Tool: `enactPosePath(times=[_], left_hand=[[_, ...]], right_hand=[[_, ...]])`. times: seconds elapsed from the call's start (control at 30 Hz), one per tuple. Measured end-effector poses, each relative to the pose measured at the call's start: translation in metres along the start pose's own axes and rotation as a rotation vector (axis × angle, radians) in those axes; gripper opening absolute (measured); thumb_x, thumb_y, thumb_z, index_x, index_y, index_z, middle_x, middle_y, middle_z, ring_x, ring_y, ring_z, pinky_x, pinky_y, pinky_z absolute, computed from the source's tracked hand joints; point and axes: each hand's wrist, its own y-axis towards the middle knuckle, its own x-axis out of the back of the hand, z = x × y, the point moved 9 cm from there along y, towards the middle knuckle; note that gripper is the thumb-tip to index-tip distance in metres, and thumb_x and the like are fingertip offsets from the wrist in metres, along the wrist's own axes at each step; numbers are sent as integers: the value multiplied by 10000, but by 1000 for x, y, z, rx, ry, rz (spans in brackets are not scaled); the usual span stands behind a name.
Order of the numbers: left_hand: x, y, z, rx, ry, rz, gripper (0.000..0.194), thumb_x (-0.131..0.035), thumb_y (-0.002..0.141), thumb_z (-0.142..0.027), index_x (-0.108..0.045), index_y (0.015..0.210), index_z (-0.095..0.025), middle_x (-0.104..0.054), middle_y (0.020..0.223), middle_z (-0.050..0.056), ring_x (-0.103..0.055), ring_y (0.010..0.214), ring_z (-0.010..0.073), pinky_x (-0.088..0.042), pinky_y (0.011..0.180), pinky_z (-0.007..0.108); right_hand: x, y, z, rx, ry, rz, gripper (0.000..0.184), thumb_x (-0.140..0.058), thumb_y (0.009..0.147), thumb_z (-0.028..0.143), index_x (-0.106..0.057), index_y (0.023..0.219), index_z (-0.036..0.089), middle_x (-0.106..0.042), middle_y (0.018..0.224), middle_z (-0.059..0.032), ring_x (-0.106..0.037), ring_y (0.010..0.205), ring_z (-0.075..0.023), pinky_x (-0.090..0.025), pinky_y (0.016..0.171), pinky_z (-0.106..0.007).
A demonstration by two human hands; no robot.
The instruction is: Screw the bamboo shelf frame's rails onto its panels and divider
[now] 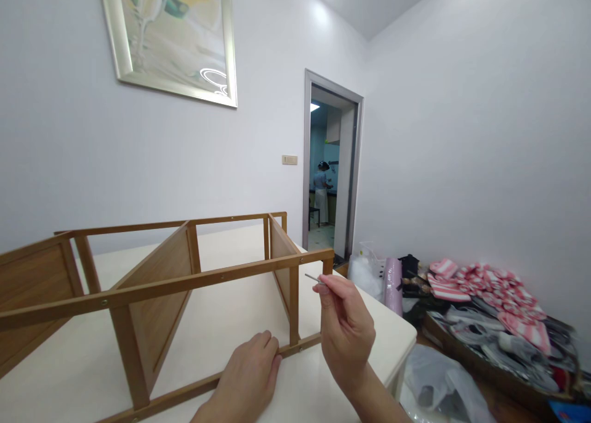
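A brown wooden shelf unit [221, 277] lies on its side on a white table [221, 324], its slatted frame holding several panels. Bolt heads show along its rails. My left hand [249, 374] rests at the near lower rail, fingers curled over it and closed. Raised by the unit's right end is my right hand [346, 324], its thumb and fingers pinching a thin metal hex key [313, 278]. The key's tip points left, apart from the upper rail; its other end is hidden in my fingers.
On the right, a box [489, 364] of shoes and pink striped cloth [489, 287] stand on the floor, with a plastic bag [438, 380] beside the table. Past the doorway [307, 164], a person [322, 189] stands in another room.
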Motion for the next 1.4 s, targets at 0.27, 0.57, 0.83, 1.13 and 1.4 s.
enactPosePath(times=[0.27, 0.57, 0.83, 1.13, 1.4], left_hand=[[0, 0, 1, 11, -3, 19, 271, -328, 949, -222, -598, 933, -220, -647, 994, 70, -610, 941, 224, -437, 829, 358], [1, 0, 1, 13, -11, 13, 290, -312, 955, -229, -600, 926, -217, -650, 982, 71, -605, 927, 230, -443, 819, 374], [0, 1, 1, 16, -15, 25, 286, -315, 955, -233, -600, 941, -214, -649, 1007, 69, -597, 948, 229, -436, 844, 378], [-3, 0, 3, 11, -15, 12, 278, -317, 957, -242, -592, 928, -223, -643, 1005, 63, -595, 941, 230, -434, 830, 374], [-5, 2, 4, 13, -23, 14, 264, -328, 954, -236, -590, 930, -225, -638, 1006, 61, -593, 950, 230, -433, 836, 374]], right_hand=[[-13, 12, 6, 159, -24, -14, 249, -578, 901, 75, -665, 1076, 230, -698, 940, -42, -682, 856, -155, -600, 732, -299], [-17, 13, 4, 230, -77, -8, 282, -567, 901, 51, -649, 1097, 237, -699, 955, -43, -679, 882, -151, -597, 751, -294], [-22, 12, 17, 440, -124, 68, 349, -542, 902, 27, -638, 1184, 210, -694, 976, -87, -679, 904, -179, -596, 768, -320], [-17, 16, 15, 555, -115, 131, 493, -565, 866, -13, -621, 1281, 247, -663, 979, -92, -659, 873, -193, -582, 699, -336], [-15, 25, 6, 497, -62, 161, 476, -551, 867, -21, -656, 1232, 266, -660, 976, -78, -649, 851, -176, -567, 677, -312]])
